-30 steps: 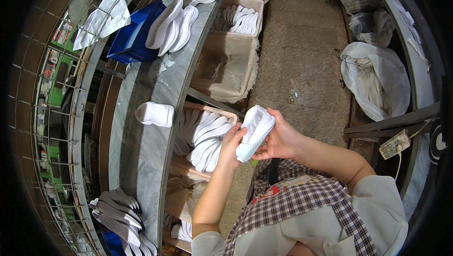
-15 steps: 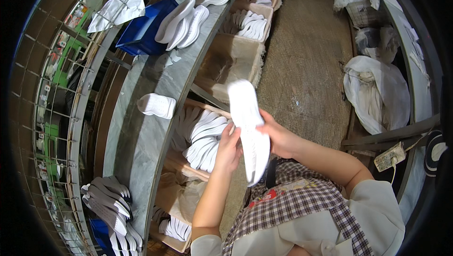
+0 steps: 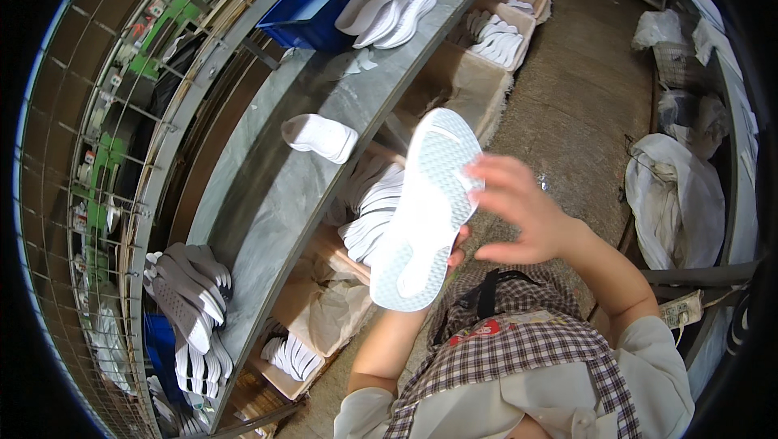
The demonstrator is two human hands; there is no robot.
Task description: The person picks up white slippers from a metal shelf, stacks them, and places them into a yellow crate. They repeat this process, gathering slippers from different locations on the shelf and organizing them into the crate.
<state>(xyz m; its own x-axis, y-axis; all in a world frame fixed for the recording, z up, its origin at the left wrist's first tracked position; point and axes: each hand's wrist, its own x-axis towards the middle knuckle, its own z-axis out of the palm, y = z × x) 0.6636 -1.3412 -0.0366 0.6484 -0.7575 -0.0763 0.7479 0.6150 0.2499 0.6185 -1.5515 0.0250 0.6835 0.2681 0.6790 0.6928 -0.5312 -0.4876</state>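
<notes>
A white shoe sole [image 3: 429, 196] stands tilted in front of me, its pale blue patterned tread facing up. From behind, my left hand [image 3: 459, 247] grips it; most of that hand is hidden, and only fingers show past the right edge. My right hand [image 3: 523, 208] is open with fingers spread, slightly blurred, beside the sole's right edge; whether its fingertips touch the sole I cannot tell. On the grey bench to the left lies a single white sole [image 3: 320, 138].
The long grey bench [image 3: 267, 220] carries grey soles [image 3: 190, 293] near me and white soles [image 3: 389, 10] beside a blue bin [image 3: 312, 10] farther off. Lined crates [image 3: 470, 83] with stacked soles line its right side. A wire mesh guard stands left; a white sack [image 3: 677, 204] sits right.
The sole has been turned over, from its smooth white side to its tread. My right hand has let go and spread its fingers. The whole view has shifted.
</notes>
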